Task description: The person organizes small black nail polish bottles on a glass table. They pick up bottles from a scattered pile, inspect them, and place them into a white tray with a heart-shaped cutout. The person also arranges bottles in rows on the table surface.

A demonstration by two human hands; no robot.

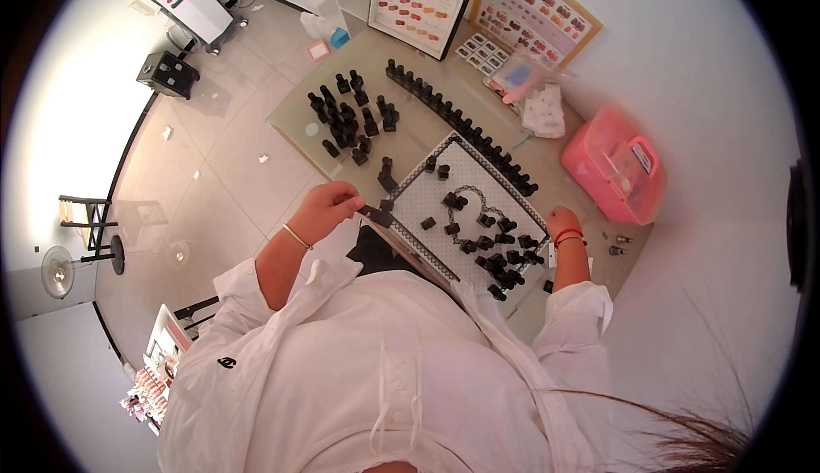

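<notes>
At the table's near left edge, my left hand (330, 210) pinches the cap end of a black nail polish bottle (379, 217). My right hand (564, 222) is curled at the right edge of a white dotted mat (410, 201) with a black lace border; its fingertips are hidden, so whether it holds anything is unclear. Black bottles (485, 242) stand and lie on the mat, mostly toward its right, around a heart outline (471, 189). Along the mat's far side runs a long row of black bottles (458, 117). Another cluster of black bottles (343, 121) occupies the table's left part.
A pink case with a clear lid (612, 165) sits at the right by the wall. Behind the row are framed colour charts (416, 12), small sample squares (483, 53) and plastic packets (543, 111). Small metal pieces (620, 245) lie at the right. A wheeled machine (192, 5) stands across the floor.
</notes>
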